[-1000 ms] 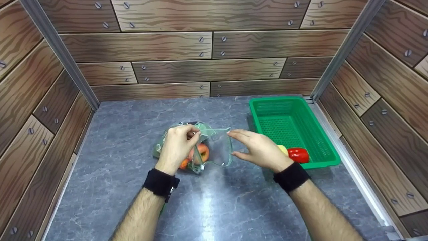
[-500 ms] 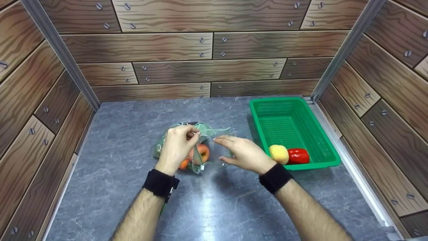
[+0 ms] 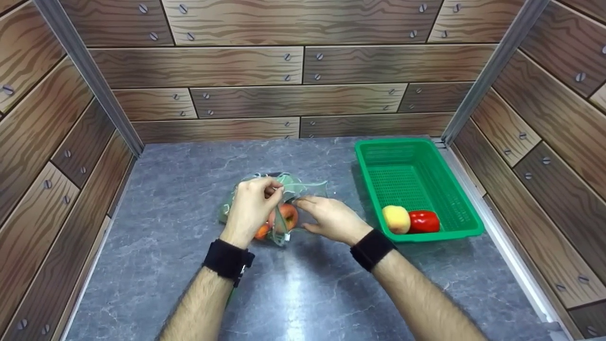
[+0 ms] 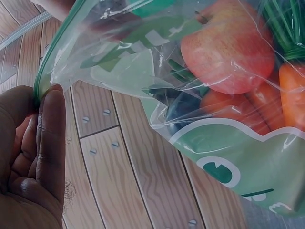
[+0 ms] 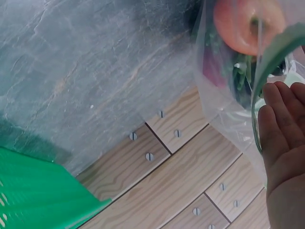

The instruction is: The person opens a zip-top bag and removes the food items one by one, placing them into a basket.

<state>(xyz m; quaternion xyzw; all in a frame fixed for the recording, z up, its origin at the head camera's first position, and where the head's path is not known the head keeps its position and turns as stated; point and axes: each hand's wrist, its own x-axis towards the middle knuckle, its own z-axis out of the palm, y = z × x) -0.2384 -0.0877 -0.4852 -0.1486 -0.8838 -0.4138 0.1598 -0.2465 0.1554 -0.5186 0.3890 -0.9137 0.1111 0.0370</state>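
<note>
Fingers of the left hand pinch the green rim of a clear bag; we see thumb and fingertip meet on the strip. Bag sits near the middle of the table, left of the basket. Through its wall we make out an apple, a carrot and red-orange produce under the apple.

Right hand: fingers straight and together, pointing left, thumb held apart below them; it grips nothing. Fingertips lie at the rim on the bag's right side; we cannot tell whether they touch it. Left forearm rises from lower left, right forearm slants in from lower right, each with a black wristband.

Print on the bag: green cartoon face, round eye, white outline. We note a small white mark on the left wristband, too small to read.

Farther right, a green basket with a yellow fruit beside a red pepper at its near end. Around all this, wood-plank-patterned walls printed with screw heads.
</note>
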